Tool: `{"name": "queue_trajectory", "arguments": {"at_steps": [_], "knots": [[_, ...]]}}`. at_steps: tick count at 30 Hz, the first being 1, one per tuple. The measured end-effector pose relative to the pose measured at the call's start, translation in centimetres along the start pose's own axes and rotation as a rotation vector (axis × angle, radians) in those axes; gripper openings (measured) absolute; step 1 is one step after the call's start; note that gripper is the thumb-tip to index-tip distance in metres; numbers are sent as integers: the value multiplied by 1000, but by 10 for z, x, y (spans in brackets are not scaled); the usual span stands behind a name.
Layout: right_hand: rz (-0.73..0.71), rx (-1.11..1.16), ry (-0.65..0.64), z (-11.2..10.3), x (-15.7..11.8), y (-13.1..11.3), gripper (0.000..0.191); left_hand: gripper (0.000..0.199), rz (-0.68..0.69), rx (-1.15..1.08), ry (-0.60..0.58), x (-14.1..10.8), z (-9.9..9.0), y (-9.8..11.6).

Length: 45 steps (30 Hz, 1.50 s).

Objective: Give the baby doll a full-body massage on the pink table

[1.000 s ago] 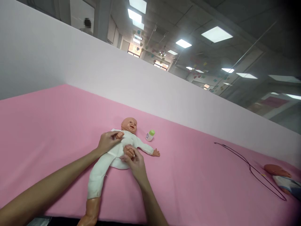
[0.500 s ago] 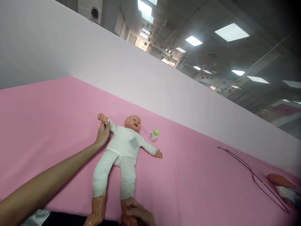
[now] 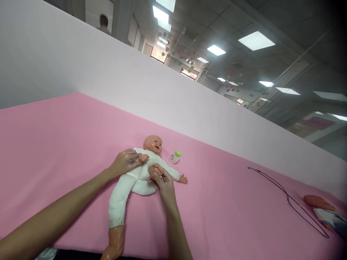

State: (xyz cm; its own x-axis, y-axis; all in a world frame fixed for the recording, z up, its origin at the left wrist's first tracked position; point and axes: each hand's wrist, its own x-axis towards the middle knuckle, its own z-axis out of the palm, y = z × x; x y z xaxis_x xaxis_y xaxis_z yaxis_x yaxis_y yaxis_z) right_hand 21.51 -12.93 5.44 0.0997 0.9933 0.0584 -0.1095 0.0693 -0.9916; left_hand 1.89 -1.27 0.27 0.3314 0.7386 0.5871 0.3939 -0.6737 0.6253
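A baby doll (image 3: 143,168) in white clothes lies on its back on the pink surface (image 3: 230,202). My left hand (image 3: 125,162) grips one of the doll's arms near the wrist and bends it over the chest. Held in my right hand (image 3: 163,177) is one of the doll's feet, lifted so that the leg folds over the belly, close to the doll's hand. The other leg lies straight toward the near edge, and the other arm is stretched out to the right. A small white bottle with a green cap (image 3: 175,156) is beside the doll's head.
A thin dark cord (image 3: 287,195) lies in a curve at the right. Beyond it is another doll (image 3: 320,204), partly seen. A white partition (image 3: 189,108) runs along the back. Past it a person (image 3: 103,24) is visible at the upper left.
My right hand has raised the doll's foot from the near edge up to its belly. My left hand has brought the doll's arm inward from the side onto the chest.
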Motion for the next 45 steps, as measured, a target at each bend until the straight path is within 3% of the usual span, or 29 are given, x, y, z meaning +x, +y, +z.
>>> {"name": "queue_trajectory", "arguments": {"at_steps": [2, 5, 8, 11, 14, 18, 21, 24, 27, 30, 34, 36, 37, 39, 41, 45], "knots": [[-18, 5, -40, -6, -20, 1, 51, 30, -86, -86, 67, 1, 1, -3], [-15, 46, -155, -19, -72, 5, 40, 31, -299, -312, 273, 4, 3, -8], [80, 63, -396, -32, -120, 23, 38, 34, -520, -485, 471, 6, 2, -15], [121, -8, -597, -37, -142, 34, 30, 39, -618, -506, 579, 9, -1, -17], [23, 26, -545, -33, -134, 15, 39, 32, -504, -437, 574, 9, 1, -11], [-125, -10, -261, -17, -88, -21, 37, 21, -189, -250, 338, 2, 7, 1], [-146, -67, -135, 0, -44, -16, 36, 18, -13, -114, 140, -6, 9, 5], [-159, -45, -84, 14, -21, 4, 38, 19, 2, -68, 74, -10, 10, 6], [-168, -55, -92, 16, -34, 11, 32, 21, -143, -130, 141, -7, 9, 5], [-171, 28, -151, -2, -72, 8, 29, 26, -345, -339, 352, 1, 5, -3], [-52, 11, -503, -36, -118, 13, 33, 36, -692, -584, 655, 9, -6, -22], [11, -68, -636, -45, -130, 16, 32, 38, -797, -624, 712, 9, -9, -26], [20, -77, -643, -47, -134, 16, 33, 39, -798, -616, 715, 9, -9, -26], [-25, -30, -563, -46, -135, 11, 37, 37, -704, -545, 685, 8, -8, -20], [-111, 17, -416, -41, -128, -1, 39, 32, -520, -426, 601, 6, -4, -10], [-121, -43, -145, -22, -84, -16, 38, 21, -47, -109, 307, -4, 5, 6]]}}
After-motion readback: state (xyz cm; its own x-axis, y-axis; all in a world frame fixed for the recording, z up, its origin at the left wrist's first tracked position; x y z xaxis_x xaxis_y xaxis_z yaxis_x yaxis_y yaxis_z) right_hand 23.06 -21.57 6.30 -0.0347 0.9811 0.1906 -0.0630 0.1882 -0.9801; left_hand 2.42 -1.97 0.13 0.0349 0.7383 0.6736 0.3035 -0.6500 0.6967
